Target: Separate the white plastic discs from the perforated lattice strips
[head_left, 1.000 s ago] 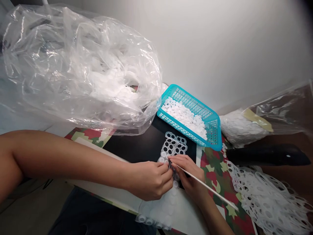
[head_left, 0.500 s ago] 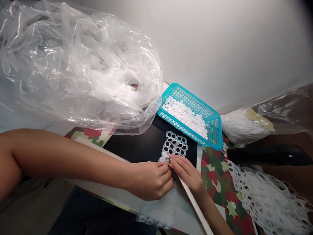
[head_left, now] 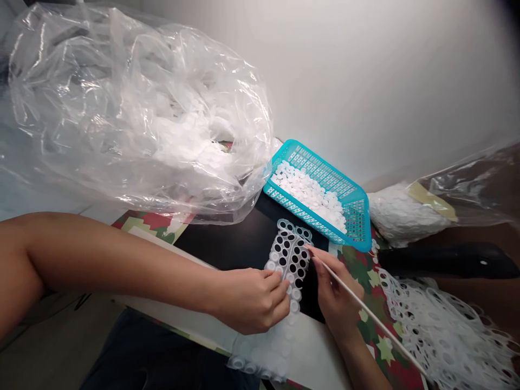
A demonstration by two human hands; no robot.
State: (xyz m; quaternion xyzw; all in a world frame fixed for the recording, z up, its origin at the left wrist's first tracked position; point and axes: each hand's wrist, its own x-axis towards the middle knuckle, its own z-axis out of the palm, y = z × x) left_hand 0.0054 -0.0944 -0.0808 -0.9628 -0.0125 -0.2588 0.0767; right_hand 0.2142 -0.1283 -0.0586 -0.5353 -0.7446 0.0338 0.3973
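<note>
A translucent sheet of joined rings (head_left: pixel 286 249) lies over a black surface that shows through the holes. White round pieces fill some rings on its left edge and lower part. My left hand (head_left: pixel 255 300) is closed, with its fingertips pressed together over the sheet's left side; whatever they pinch is hidden. My right hand (head_left: pixel 337 295) grips a long thin white stick (head_left: pixel 374 317) between thumb and fingers. The stick's tip touches or hovers at the sheet's upper right, and its other end slants down towards the lower right.
Beyond the sheet stands a turquoise basket (head_left: pixel 357 187) of small white discs. A large clear plastic bag (head_left: pixel 142 108) with white pieces bulges at the left. To the right are another filled bag (head_left: pixel 406 214), a black handle-like object (head_left: pixel 450 260) and a heap of ring sheets (head_left: pixel 450 330).
My right hand has moved right and slightly away from my left hand, and the stick has swung out to the right. More of the ring sheet shows. My left hand has stayed nearly in place.
</note>
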